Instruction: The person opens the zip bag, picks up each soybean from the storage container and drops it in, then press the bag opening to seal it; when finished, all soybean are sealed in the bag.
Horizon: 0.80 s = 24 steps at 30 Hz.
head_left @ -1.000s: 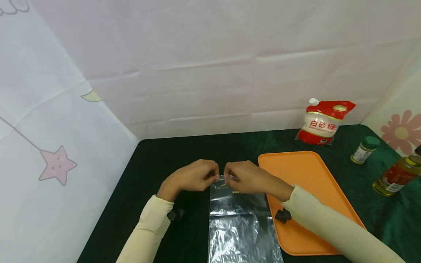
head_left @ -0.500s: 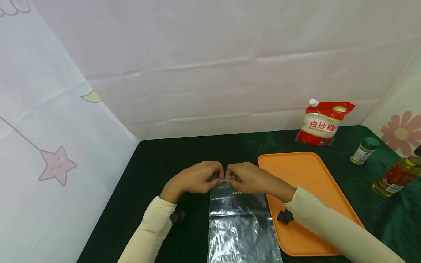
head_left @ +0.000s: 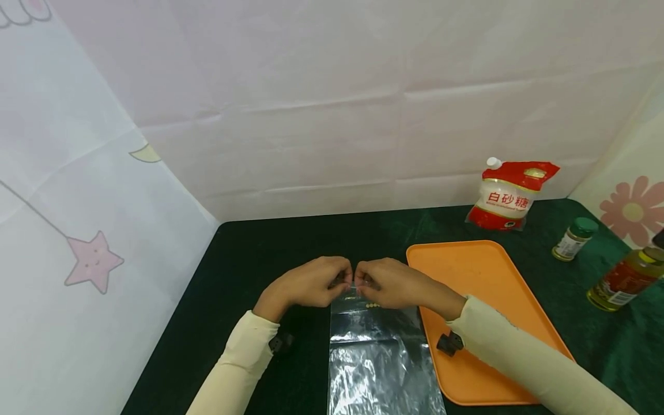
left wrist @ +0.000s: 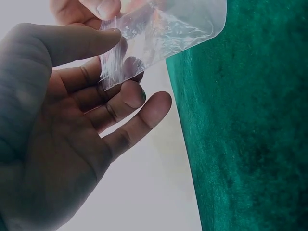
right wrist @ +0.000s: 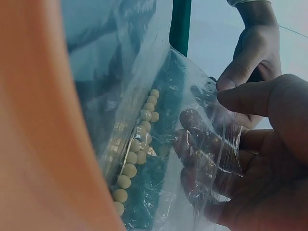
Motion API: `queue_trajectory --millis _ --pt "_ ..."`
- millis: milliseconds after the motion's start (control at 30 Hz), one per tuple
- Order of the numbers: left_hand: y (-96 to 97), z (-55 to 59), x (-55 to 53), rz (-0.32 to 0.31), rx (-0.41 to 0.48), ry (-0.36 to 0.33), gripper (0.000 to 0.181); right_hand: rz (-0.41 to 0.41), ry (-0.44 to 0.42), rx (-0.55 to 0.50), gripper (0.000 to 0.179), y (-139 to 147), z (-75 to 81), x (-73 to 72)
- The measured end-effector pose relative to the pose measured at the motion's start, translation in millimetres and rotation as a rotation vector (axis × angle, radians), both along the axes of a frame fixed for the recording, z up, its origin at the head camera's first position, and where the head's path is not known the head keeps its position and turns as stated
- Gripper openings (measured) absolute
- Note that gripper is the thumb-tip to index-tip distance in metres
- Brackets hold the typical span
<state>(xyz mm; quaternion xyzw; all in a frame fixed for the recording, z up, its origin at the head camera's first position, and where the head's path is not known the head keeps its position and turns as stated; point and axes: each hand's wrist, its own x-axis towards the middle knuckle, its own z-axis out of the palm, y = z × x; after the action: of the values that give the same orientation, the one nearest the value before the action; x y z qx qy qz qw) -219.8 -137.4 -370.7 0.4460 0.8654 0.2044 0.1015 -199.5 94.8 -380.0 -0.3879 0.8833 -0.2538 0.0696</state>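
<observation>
A clear zip bag with a ribbed seal strip stretches from both hands toward the front of the table. My left hand pinches the bag's top edge between thumb and fingers; in the left wrist view its thumb lies on the strip and the outer fingers spread loosely. Right beside it, my right hand pinches the same edge from the other side. Several small, pale yellow balls line up behind the clear film in the right wrist view. The hands partly cover the bag's mouth.
An orange tray lies under the right forearm, beside the bag. Along the back right stand a red-and-white bag of white sugar, a green-capped jar and an oil bottle. Dark green cloth covers the table.
My left hand has slid slightly right along the bag's edge, closing most of the gap to my right hand. Over the last half second both hands have barely moved.
</observation>
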Motion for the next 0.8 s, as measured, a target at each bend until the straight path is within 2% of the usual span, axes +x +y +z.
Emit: queue_trajectory --millis 167,400,800 --pt "0.1 0.2 0.3 0.000 -0.001 -0.022 0.005 0.005 -0.010 -0.006 0.004 0.1 0.0 0.3" --pt "1.6 0.9 1.1 0.001 -0.027 -0.021 0.002 -0.005 -0.025 -0.006 0.005 -1.0 0.3 1.9" --pt "3.2 3.0 3.7 0.020 -0.053 -0.025 0.005 -0.002 -0.030 -0.020 0.005 -2.0 0.5 2.1"
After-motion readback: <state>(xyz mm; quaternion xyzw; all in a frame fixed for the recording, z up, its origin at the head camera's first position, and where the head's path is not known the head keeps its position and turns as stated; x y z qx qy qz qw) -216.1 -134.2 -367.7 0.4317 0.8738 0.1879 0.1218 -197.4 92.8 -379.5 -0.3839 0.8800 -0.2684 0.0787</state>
